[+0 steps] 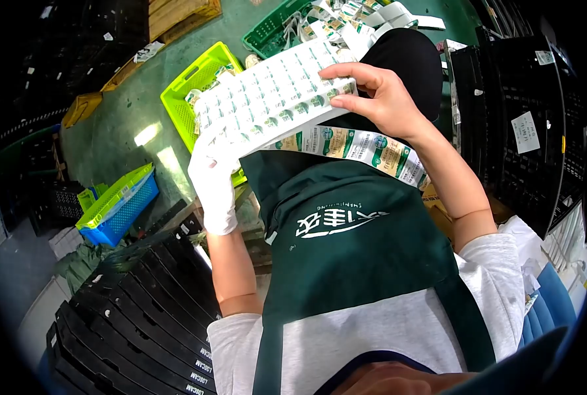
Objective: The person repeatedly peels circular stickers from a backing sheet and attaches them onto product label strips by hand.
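A white block covered with rows of small green-and-white labels [274, 92] is held tilted above my lap. My left hand [214, 181], in a white glove, grips its lower left corner. Bare, my right hand [376, 99] is at the right end, with fingers on the top face and the thumb at the front edge. Below the block, a strip of printed labels [366, 150] lies across the top of my green apron [353, 204].
Beyond the block stand a lime-green crate [178, 105] and a dark green crate [260, 41] holding label strips [333, 26]. A blue crate [132, 210] is at left. Black crates [142, 316] are stacked at lower left, more black crates [517, 85] at right. A wooden pallet [181, 16] lies at the top.
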The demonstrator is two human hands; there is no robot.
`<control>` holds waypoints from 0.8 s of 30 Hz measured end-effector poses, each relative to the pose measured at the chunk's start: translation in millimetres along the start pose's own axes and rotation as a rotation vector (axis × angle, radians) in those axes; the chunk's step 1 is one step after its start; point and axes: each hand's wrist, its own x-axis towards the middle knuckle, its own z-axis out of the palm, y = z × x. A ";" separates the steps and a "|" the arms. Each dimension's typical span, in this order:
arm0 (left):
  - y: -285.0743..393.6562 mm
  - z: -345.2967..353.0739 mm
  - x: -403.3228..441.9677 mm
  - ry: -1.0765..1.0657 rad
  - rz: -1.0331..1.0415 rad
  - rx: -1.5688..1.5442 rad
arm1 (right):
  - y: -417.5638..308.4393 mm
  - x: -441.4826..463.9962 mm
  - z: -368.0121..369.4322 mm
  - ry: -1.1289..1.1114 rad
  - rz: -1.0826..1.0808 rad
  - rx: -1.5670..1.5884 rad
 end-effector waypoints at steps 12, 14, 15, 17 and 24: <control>31.7 -10.6 -5.0 -0.067 -0.070 0.267 | 1.4 -1.9 -9.0 -0.006 -0.165 -0.093; 31.4 -13.3 -4.3 -0.066 0.049 0.303 | -2.3 -3.0 -8.9 -0.016 -0.151 0.013; 29.4 -14.2 -4.9 -0.045 0.119 0.328 | -2.4 -3.5 -8.3 -0.014 -0.146 0.058; 27.9 -12.3 -4.1 0.002 0.265 0.341 | 0.9 -3.8 -8.0 -0.019 -0.111 0.128; 16.3 1.2 -6.6 0.208 0.230 0.147 | 4.7 -7.3 1.4 -0.176 0.219 0.272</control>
